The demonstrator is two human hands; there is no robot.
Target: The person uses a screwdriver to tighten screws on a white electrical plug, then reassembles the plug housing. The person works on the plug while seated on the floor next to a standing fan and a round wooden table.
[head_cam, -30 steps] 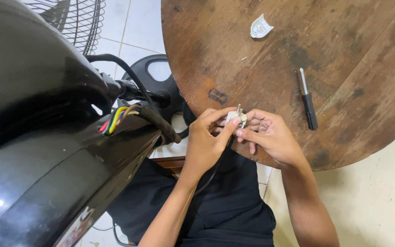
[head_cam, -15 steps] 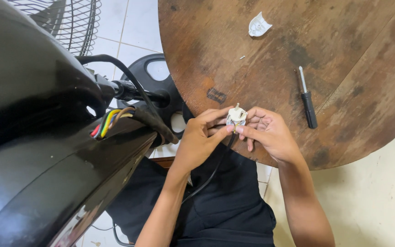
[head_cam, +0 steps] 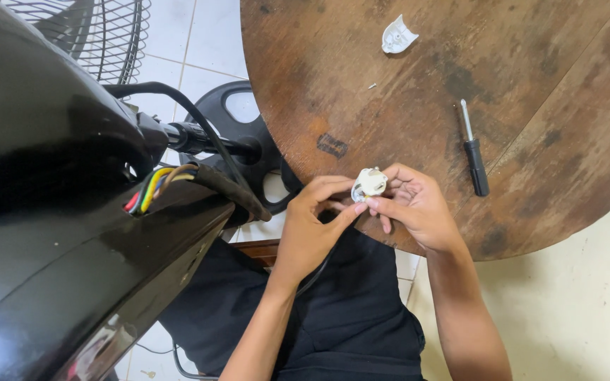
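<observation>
Both hands pinch one small white plug body (head_cam: 370,183) at the round table's (head_cam: 531,56) near edge. Left hand (head_cam: 312,226) grips below, right hand (head_cam: 414,204) beside it. Its long axis is too small to tell.

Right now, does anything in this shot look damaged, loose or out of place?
Yes: coloured wires stick out bare from the black housing, and a white cover piece lies detached on the worn table, apart from the white part both hands hold.

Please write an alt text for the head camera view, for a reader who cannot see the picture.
Seen from above, a person's left hand and right hand together hold a small white plastic part at the edge of a round wooden table. On the table lie a black-handled screwdriver and a white plastic cover. A black fan body with coloured wires fills the left.
</observation>
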